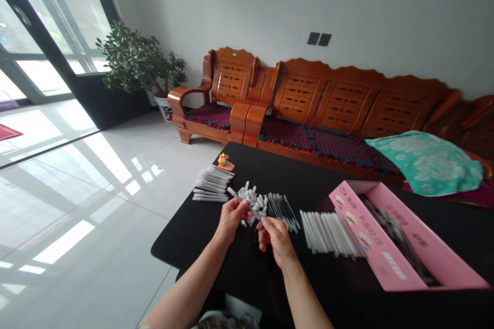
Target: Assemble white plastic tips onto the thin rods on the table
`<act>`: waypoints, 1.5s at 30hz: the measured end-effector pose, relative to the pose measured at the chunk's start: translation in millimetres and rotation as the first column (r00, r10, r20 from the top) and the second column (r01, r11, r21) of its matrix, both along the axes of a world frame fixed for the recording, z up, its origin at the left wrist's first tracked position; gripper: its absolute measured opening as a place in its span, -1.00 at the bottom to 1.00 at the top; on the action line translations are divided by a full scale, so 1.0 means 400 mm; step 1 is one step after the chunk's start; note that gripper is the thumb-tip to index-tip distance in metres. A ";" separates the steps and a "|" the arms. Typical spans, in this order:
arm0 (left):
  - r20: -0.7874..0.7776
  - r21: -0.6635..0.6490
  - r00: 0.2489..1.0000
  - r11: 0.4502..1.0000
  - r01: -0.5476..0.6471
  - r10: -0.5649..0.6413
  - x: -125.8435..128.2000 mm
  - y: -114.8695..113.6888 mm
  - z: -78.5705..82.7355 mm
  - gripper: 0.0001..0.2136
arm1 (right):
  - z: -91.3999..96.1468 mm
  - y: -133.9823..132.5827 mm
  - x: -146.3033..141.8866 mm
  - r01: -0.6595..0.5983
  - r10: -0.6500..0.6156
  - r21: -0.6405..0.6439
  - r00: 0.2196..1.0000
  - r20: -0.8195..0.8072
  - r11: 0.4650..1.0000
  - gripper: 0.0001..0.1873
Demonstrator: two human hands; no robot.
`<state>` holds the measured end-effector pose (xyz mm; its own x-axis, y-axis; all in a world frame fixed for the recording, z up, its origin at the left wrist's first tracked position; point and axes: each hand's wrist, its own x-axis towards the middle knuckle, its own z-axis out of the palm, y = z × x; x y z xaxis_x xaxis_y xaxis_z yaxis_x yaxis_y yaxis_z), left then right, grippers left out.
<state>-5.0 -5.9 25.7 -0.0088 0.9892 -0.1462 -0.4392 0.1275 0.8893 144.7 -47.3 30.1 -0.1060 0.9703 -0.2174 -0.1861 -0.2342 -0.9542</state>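
Note:
My left hand is closed around a slim whitish pen, which slants down to the right. My right hand has its thumb and fingers pinched at the lower end of the same pen. Just beyond the hands lies a loose heap of short white pen caps, partly covered by the fingers. Thin dark pen refills lie side by side to the right of the heap. Farther right is a row of translucent white pen barrels. Whitish pens are laid out on the left.
A pink open box with dark slender pieces inside stands at the right of the black table. A small yellow figurine sits near the far left corner. Behind the table is a wooden sofa with a turquoise cloth.

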 end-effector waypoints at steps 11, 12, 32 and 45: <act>-0.006 -0.010 1.000 1.000 -0.022 0.022 -0.002 0.001 0.001 -0.61 | -0.009 0.002 0.007 0.005 -0.005 -0.015 1.000 -0.005 1.000 -0.55; -0.006 -0.016 0.999 0.999 -0.035 0.035 -0.005 0.003 0.000 -0.60 | -0.011 0.002 0.011 0.012 -0.012 -0.009 1.000 0.001 1.000 -0.58; 0.009 -0.055 0.998 0.997 -0.060 0.060 -0.002 0.001 -0.025 -0.60 | -0.014 0.002 0.004 0.041 -0.165 0.277 0.881 0.443 0.960 -0.53; 0.070 -0.001 0.931 0.933 -0.360 0.359 -0.134 0.064 0.006 -0.57 | -0.082 -0.011 0.166 0.346 -0.446 0.282 0.717 0.536 0.895 -0.58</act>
